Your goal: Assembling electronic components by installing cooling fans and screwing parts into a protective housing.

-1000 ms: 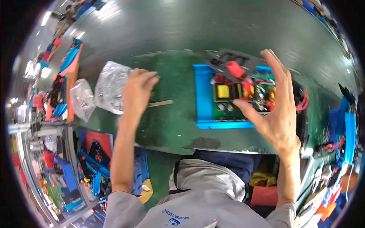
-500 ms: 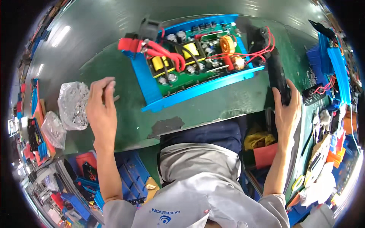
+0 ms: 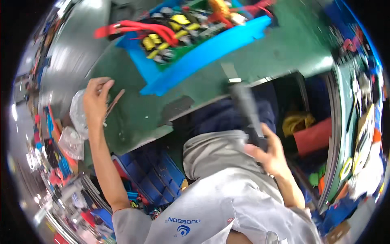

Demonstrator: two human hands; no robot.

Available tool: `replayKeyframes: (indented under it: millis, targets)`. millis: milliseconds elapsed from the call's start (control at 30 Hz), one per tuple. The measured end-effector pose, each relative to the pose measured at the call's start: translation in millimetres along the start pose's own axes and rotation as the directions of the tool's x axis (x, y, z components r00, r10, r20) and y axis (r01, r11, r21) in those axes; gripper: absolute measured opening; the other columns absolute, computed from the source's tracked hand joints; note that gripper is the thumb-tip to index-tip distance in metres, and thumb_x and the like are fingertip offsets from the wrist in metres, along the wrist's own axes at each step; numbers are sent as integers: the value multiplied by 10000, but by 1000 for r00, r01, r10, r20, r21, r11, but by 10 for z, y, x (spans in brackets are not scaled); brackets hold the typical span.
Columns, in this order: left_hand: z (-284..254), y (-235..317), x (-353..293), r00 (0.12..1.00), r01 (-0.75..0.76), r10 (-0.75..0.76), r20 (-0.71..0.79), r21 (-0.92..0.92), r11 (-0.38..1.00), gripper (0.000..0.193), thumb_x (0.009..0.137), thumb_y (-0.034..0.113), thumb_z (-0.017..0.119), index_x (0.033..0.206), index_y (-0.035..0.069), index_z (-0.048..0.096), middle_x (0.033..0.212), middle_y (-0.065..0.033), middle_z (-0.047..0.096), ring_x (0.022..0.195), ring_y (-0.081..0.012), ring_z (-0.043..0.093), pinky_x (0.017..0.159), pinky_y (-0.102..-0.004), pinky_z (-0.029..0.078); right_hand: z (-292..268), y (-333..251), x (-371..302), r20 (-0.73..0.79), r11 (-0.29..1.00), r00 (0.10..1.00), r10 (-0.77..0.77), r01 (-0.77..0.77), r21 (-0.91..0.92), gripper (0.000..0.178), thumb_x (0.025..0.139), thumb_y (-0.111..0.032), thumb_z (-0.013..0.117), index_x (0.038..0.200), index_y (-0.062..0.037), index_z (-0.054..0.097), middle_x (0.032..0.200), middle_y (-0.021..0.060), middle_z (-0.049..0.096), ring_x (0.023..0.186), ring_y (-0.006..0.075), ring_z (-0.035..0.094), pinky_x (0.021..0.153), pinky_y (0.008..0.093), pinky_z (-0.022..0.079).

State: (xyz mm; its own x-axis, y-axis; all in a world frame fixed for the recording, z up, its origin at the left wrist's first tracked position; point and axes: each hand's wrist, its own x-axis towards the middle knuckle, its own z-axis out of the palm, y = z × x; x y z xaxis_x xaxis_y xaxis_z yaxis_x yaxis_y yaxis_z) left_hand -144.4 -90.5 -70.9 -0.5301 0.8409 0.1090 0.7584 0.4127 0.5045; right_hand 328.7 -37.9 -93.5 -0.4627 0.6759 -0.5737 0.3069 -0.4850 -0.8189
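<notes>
In my right hand (image 3: 270,152) is a long black hand tool (image 3: 245,103), gripped at its lower end and blurred by motion. It points up and away, over my lap and the table's front edge. My left hand (image 3: 96,91) is at the left of the table, its fingers curled and thumb and fingertips drawn together; what they hold, if anything, is too small to tell. Behind it lies a clear plastic bag (image 3: 77,110) of small parts, and beside it a thin brownish strip (image 3: 115,101). A blue metal tray-like housing (image 3: 203,59) holds a circuit board (image 3: 178,57) with thick red wires (image 3: 142,27).
The green table top (image 3: 134,118) has a dark worn patch (image 3: 177,109) by its front edge. A second clear bag (image 3: 72,143) lies at the left corner. Below the table are a blue crate (image 3: 156,171), a red piece (image 3: 315,136) and yellow cloth (image 3: 298,123).
My right hand has lifted the black tool off the table and swung it left and toward me. My left fingers have curled closer together. The view has shifted, moving the housing up and left.
</notes>
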Motion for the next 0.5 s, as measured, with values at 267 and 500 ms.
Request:
replayKeyframes:
  millis: [267,500]
  targets:
    - [240,824,-167,992,67,-100,-75,-355,932,278,973,181,683,1151,-33,683,1000,-93,716,848,-139,681,767,-265,535,339,-8,73,179,930,961,-212,255,-264,428,1065,-348,448,1291,11,503,747,206,617,663,358,627,659,430,456]
    - [448,1138,-107,967,139,-22,252,-453,881,175,962,127,701,1018,-37,687,980,-102,721,889,-135,690,866,-259,535,440,-11,110,156,936,957,-244,275,-218,497,1096,-413,326,1283,9,510,611,142,497,569,284,540,600,414,402]
